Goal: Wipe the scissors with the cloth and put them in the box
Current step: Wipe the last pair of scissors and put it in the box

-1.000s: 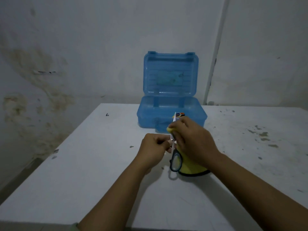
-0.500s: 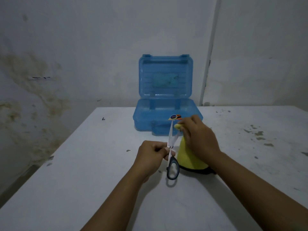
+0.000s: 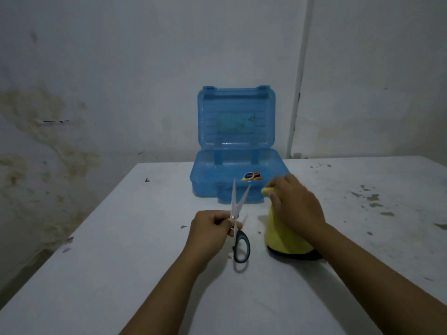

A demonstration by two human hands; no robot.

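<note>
My left hand pinches the scissors near their pivot. The silver blades are spread apart and point up and away toward the box, and the dark grey handle loop hangs down just above the table. My right hand grips the yellow cloth, bunched under the palm, to the right of the scissors and apart from the blades. The blue translucent box stands behind them with its lid upright and open. A small round colourful item lies inside it.
The white table carries dark flecks and chipped patches on its right side. Its left edge drops off to a dark floor. A stained white wall rises close behind the box, with a white pipe running down it.
My right hand has pulled the cloth off the blades and moved to the right. The scissors' blades, close together before, now stand spread apart. My left hand keeps its hold.
</note>
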